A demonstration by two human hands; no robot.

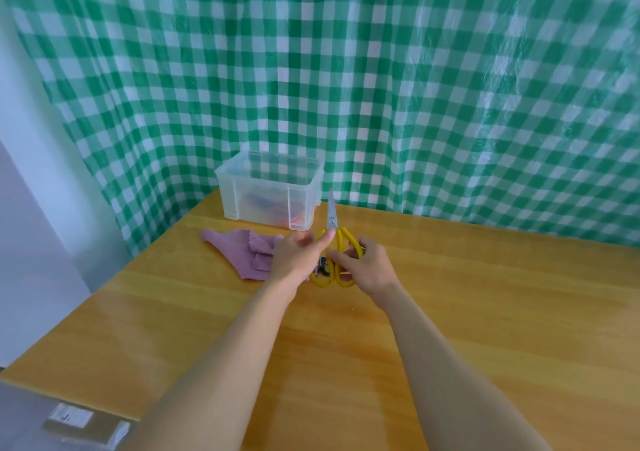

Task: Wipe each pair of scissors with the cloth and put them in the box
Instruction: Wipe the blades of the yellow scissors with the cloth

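Forearms [242, 329] reached far; left hand [294, 255] pinched the yellow scissors [333, 223] near the pivot, and right hand [369, 265] curled fingers round one handle. Left of them the cloth [239, 249] lay ungripped; the box [242, 187] beyond held blurred coloured items [298, 216], so the task was probably part-done.

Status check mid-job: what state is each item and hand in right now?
yellow scissors: blades closed, held in both hands.
purple cloth: crumpled on the table, not held.
clear box: lidless, coloured items inside, blurred.
left hand: pinches the scissors near the pivot.
right hand: fingers curled round a handle loop.
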